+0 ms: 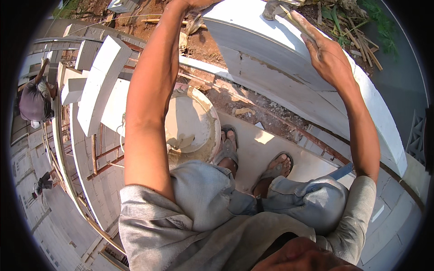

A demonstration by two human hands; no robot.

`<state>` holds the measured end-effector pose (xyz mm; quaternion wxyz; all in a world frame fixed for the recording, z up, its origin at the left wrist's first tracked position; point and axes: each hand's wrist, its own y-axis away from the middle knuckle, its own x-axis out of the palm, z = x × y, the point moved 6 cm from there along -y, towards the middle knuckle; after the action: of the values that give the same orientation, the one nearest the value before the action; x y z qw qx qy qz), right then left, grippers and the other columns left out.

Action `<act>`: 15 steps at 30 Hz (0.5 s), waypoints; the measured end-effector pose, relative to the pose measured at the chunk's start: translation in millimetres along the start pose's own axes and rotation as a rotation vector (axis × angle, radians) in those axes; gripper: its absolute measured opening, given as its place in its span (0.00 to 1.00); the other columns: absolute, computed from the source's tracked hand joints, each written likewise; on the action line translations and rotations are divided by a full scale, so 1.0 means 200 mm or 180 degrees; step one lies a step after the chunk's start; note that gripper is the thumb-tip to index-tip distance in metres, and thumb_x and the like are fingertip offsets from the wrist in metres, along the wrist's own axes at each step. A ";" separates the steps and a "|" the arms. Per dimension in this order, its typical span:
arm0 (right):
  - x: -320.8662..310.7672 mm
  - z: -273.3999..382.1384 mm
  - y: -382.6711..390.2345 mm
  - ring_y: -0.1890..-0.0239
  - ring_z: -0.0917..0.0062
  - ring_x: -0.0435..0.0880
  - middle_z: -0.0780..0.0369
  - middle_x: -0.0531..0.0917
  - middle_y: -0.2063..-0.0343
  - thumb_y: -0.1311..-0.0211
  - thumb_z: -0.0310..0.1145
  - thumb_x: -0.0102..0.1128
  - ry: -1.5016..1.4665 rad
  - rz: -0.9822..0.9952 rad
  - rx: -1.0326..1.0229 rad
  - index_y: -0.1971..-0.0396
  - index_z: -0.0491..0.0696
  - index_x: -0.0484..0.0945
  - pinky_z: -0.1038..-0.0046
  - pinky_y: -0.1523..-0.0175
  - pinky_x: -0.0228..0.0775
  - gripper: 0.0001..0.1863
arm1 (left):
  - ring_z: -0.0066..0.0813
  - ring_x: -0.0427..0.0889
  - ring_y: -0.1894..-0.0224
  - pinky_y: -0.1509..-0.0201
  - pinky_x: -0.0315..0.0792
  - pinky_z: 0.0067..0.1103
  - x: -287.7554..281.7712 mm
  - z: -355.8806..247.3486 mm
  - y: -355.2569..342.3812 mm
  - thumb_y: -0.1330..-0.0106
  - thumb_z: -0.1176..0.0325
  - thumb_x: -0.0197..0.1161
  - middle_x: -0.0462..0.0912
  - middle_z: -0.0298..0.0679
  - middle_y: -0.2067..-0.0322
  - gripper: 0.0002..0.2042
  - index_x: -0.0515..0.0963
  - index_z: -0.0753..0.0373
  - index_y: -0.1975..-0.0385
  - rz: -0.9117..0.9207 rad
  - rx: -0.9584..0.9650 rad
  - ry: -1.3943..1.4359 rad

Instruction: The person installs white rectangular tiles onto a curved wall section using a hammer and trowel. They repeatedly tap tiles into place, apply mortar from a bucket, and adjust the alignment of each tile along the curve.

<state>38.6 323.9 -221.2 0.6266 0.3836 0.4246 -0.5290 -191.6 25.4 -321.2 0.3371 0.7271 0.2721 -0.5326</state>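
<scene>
My left hand (pixel 199 3) reaches the far left end of a white block wall (pixel 253 34); the top edge of the view cuts off its fingers. On the wall's upper right side lies my right hand (pixel 327 56), its dusty fingers stretched out along the white top. Close to those fingertips rests a grey tool head or lump (pixel 273 10), which I cannot make out fully. Beneath my left forearm stands a round bucket (pixel 212 113) holding pale wet mortar, its rim smeared.
My sandalled feet stand on a pale board (pixel 244 169). A blue saw blade (pixel 341 171) lies by my right knee. White blocks (pixel 101 86) are stacked left, beside rusty scaffold bars (pixel 106 165). Another person (pixel 36 99) is at far left. Past the wall are soil and wood scraps.
</scene>
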 end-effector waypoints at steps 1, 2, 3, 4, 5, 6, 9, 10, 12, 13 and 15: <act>-0.01 -0.05 0.03 0.43 0.53 0.78 0.52 0.78 0.44 0.26 0.40 0.47 -0.0228 -0.0138 -0.0023 0.32 0.72 0.63 0.60 0.39 0.70 0.24 | 0.48 0.83 0.59 0.54 0.76 0.34 -0.02 -0.03 0.00 0.30 0.50 0.48 0.84 0.56 0.63 0.22 0.82 0.63 0.62 -0.0031 -0.0242 0.0148; -0.03 -0.10 0.05 0.41 0.54 0.77 0.52 0.77 0.42 0.26 0.41 0.46 -0.0454 -0.0283 -0.0034 0.32 0.71 0.64 0.60 0.38 0.69 0.24 | 0.47 0.83 0.60 0.55 0.76 0.33 -0.04 -0.05 0.00 0.31 0.50 0.49 0.84 0.55 0.63 0.22 0.82 0.64 0.62 -0.0051 -0.0468 0.0295; -0.09 -0.20 0.10 0.39 0.56 0.75 0.52 0.76 0.42 0.26 0.42 0.46 -0.0490 -0.0461 -0.0013 0.32 0.69 0.64 0.60 0.37 0.67 0.23 | 0.42 0.83 0.59 0.55 0.75 0.32 -0.09 -0.14 0.08 0.33 0.49 0.54 0.85 0.51 0.62 0.23 0.83 0.66 0.61 -0.0264 -0.1145 0.1092; -0.15 -0.30 0.16 0.37 0.57 0.73 0.52 0.76 0.41 0.26 0.44 0.46 -0.0560 -0.0649 0.0022 0.32 0.68 0.65 0.61 0.36 0.66 0.23 | 0.37 0.82 0.57 0.52 0.74 0.31 -0.11 -0.19 0.14 0.36 0.47 0.57 0.86 0.48 0.60 0.26 0.83 0.70 0.61 0.0059 -0.1538 0.1461; -0.22 -0.35 0.22 0.40 0.59 0.76 0.53 0.77 0.42 0.26 0.44 0.48 -0.0217 -0.0951 0.0101 0.33 0.65 0.66 0.63 0.38 0.68 0.23 | 0.43 0.83 0.60 0.53 0.74 0.34 -0.13 -0.14 0.17 0.33 0.48 0.54 0.86 0.50 0.63 0.25 0.83 0.70 0.65 -0.0086 -0.1387 0.1084; -0.28 -0.37 0.26 0.46 0.62 0.78 0.52 0.78 0.46 0.29 0.38 0.48 -0.0362 -0.0999 0.0077 0.36 0.58 0.67 0.64 0.43 0.69 0.22 | 0.41 0.83 0.61 0.54 0.74 0.33 -0.15 -0.12 0.14 0.36 0.44 0.56 0.85 0.49 0.65 0.29 0.82 0.70 0.62 -0.0193 -0.1215 0.1134; -0.39 -0.42 0.41 0.51 0.72 0.76 0.57 0.76 0.49 0.34 0.24 0.45 -0.1153 -0.1179 0.0254 0.40 0.46 0.68 0.69 0.48 0.69 0.22 | 0.36 0.84 0.60 0.54 0.74 0.31 -0.18 -0.18 -0.05 0.42 0.34 0.62 0.84 0.49 0.68 0.38 0.81 0.71 0.53 -0.0976 -0.0752 0.1021; -0.39 -0.44 0.46 0.52 0.71 0.77 0.57 0.77 0.51 0.34 0.24 0.46 -0.1272 -0.1084 0.0581 0.39 0.47 0.67 0.69 0.48 0.69 0.22 | 0.35 0.83 0.57 0.51 0.74 0.30 -0.23 -0.22 -0.07 0.41 0.35 0.62 0.84 0.51 0.67 0.38 0.79 0.72 0.51 -0.1618 -0.0708 0.0708; -0.42 -0.49 0.59 0.54 0.71 0.77 0.57 0.78 0.55 0.34 0.24 0.46 -0.1515 -0.0843 0.1182 0.38 0.48 0.66 0.69 0.48 0.69 0.23 | 0.43 0.82 0.51 0.44 0.70 0.34 -0.29 -0.65 -0.12 0.37 0.34 0.54 0.85 0.51 0.62 0.36 0.80 0.65 0.50 -0.1638 -0.0416 0.0597; -0.42 -0.56 0.68 0.58 0.66 0.80 0.54 0.81 0.59 0.34 0.25 0.46 -0.1270 -0.0770 0.1437 0.39 0.48 0.67 0.68 0.51 0.70 0.23 | 0.46 0.82 0.50 0.42 0.68 0.37 -0.17 -0.91 -0.20 0.35 0.35 0.49 0.85 0.51 0.61 0.34 0.81 0.64 0.51 -0.1817 0.0026 0.0668; -0.45 -0.57 0.78 0.62 0.61 0.80 0.52 0.81 0.61 0.34 0.26 0.48 -0.0520 -0.0889 0.0999 0.39 0.48 0.68 0.66 0.55 0.71 0.22 | 0.49 0.82 0.57 0.47 0.69 0.40 -0.16 -1.41 -0.18 0.30 0.43 0.46 0.85 0.52 0.64 0.29 0.82 0.66 0.62 -0.2208 0.0644 0.0244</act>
<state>170.7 481.9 -171.8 0.5123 0.3698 0.3339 -0.6995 -61.7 267.0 -240.0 0.0523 0.6406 0.4610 -0.6119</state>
